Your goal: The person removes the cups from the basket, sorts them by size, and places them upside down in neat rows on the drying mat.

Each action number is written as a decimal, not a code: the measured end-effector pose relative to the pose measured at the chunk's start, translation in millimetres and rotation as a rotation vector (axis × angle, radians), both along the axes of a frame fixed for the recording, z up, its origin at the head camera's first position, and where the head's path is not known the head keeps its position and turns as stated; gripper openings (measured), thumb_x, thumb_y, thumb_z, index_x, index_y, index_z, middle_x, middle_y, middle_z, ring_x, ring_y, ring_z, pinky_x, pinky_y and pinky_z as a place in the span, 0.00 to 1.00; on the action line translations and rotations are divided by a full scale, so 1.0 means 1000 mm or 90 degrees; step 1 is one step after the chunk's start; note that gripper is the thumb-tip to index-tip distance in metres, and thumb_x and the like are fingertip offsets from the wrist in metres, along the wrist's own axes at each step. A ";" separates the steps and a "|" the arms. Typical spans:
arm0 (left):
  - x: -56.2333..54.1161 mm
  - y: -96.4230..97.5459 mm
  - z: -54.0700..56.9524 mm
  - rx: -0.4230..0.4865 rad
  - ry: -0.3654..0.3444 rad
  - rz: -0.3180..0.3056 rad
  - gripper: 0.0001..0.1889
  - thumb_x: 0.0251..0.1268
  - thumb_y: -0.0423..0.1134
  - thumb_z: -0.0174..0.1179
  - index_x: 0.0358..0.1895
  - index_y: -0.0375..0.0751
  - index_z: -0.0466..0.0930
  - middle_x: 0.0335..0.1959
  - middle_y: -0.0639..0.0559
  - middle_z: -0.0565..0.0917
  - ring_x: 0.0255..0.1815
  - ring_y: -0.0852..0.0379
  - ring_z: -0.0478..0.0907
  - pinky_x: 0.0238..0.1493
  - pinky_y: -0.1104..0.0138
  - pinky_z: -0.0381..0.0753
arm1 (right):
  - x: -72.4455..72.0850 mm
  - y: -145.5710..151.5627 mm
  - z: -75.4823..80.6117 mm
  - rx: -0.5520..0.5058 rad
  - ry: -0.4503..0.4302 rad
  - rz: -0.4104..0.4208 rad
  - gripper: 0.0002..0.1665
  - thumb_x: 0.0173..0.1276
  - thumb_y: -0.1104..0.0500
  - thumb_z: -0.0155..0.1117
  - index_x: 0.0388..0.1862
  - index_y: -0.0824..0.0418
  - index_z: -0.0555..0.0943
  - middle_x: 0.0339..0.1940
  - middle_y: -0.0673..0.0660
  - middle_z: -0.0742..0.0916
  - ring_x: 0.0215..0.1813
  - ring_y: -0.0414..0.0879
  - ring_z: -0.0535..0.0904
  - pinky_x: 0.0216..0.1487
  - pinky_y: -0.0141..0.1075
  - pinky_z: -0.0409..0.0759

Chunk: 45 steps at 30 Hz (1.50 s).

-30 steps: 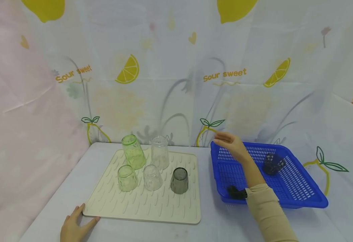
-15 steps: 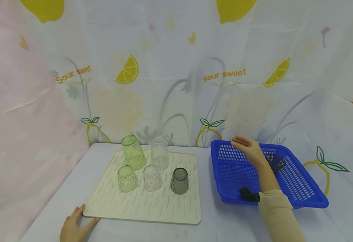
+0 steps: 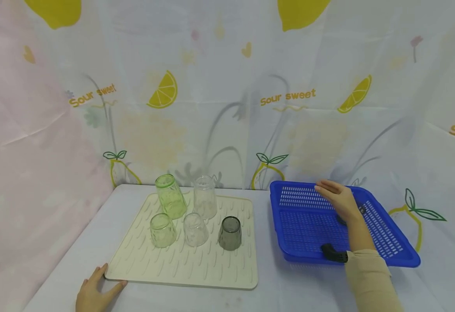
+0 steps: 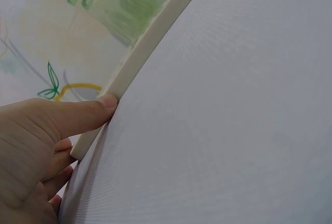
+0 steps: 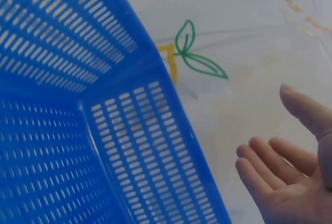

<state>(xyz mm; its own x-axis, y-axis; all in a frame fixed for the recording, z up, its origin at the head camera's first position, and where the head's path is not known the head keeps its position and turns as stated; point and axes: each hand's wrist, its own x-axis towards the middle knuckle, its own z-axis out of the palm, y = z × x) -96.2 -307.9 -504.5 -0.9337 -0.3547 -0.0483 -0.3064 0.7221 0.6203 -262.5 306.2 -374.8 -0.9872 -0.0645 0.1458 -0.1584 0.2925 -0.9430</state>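
My left hand [image 3: 91, 292] rests at the near-left corner of a cream drying mat [image 3: 134, 266], thumb and fingers spread along its two edges. In the left wrist view the thumb touches the mat's side. Glasses stand on the mat with their wider ends down: a tall green glass [image 3: 171, 197], a tall clear glass [image 3: 205, 197], a short green glass [image 3: 163, 230], a short clear glass [image 3: 195, 229] and a short dark grey glass [image 3: 230, 233]. My right hand [image 3: 338, 199], holding nothing, is over a blue basket [image 3: 301, 255]. A dark glass [image 3: 341, 220] inside is mostly hidden behind that wrist.
A black wrist camera [image 3: 333, 253] sits at the right sleeve, overlapping the basket's near rim. The table has a white cloth [image 3: 266, 277]. A lemon-print curtain [image 3: 227, 130] closes off the back, and a pinkish one [image 3: 36, 195] the left.
My right hand has moved to the right over the basket, covering more of the dark glass. The left hand, mat and the glasses on it stay put.
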 end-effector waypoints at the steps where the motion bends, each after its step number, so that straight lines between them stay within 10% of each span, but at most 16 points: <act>1: 0.000 0.000 0.000 0.006 -0.008 0.001 0.46 0.49 0.50 0.69 0.62 0.19 0.58 0.64 0.20 0.53 0.62 0.15 0.50 0.64 0.31 0.48 | 0.000 0.003 0.000 0.002 0.000 -0.005 0.41 0.69 0.52 0.59 0.70 0.74 0.56 0.42 0.30 0.77 0.47 0.22 0.75 0.50 0.17 0.74; 13: -0.001 -0.001 0.000 0.002 -0.030 -0.004 0.47 0.50 0.51 0.68 0.63 0.18 0.57 0.64 0.20 0.53 0.63 0.17 0.49 0.66 0.33 0.46 | 0.007 0.032 -0.003 0.024 -0.010 -0.079 0.43 0.67 0.54 0.61 0.68 0.79 0.55 0.34 0.26 0.76 0.39 0.19 0.75 0.44 0.16 0.76; 18: -0.001 0.000 0.000 -0.002 -0.014 0.003 0.47 0.49 0.51 0.69 0.62 0.18 0.58 0.64 0.20 0.54 0.63 0.17 0.51 0.65 0.33 0.48 | 0.010 0.045 -0.002 0.052 -0.055 -0.126 0.46 0.66 0.49 0.62 0.70 0.76 0.54 0.33 0.25 0.75 0.46 0.28 0.76 0.66 0.39 0.71; 24: 0.000 0.002 0.001 -0.002 -0.016 -0.005 0.47 0.50 0.51 0.68 0.62 0.17 0.57 0.63 0.18 0.54 0.62 0.16 0.50 0.65 0.33 0.47 | 0.001 0.073 -0.020 0.035 -0.072 -0.190 0.48 0.63 0.46 0.65 0.71 0.70 0.57 0.59 0.58 0.79 0.69 0.62 0.62 0.73 0.51 0.57; 31: 0.000 0.000 0.002 0.006 -0.037 -0.014 0.48 0.52 0.51 0.67 0.63 0.17 0.55 0.64 0.18 0.51 0.61 0.13 0.47 0.64 0.31 0.46 | 0.008 0.081 -0.021 0.153 -0.082 -0.306 0.50 0.60 0.42 0.66 0.69 0.72 0.60 0.63 0.71 0.73 0.63 0.62 0.68 0.61 0.49 0.73; 45: -0.002 -0.003 0.002 0.025 -0.060 -0.017 0.50 0.52 0.53 0.67 0.65 0.18 0.52 0.65 0.18 0.49 0.61 0.13 0.44 0.64 0.31 0.43 | 0.027 0.084 -0.010 0.288 -0.167 -0.194 0.53 0.67 0.41 0.56 0.66 0.84 0.50 0.64 0.84 0.61 0.65 0.76 0.57 0.64 0.64 0.62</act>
<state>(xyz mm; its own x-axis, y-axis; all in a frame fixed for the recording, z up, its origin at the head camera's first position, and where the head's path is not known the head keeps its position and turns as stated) -98.3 -311.2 -503.0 -0.9337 -0.3255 -0.1492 -0.3450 0.7066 0.6178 -236.0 390.4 -384.3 -0.9702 0.2286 -0.0804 0.2166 0.6694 -0.7106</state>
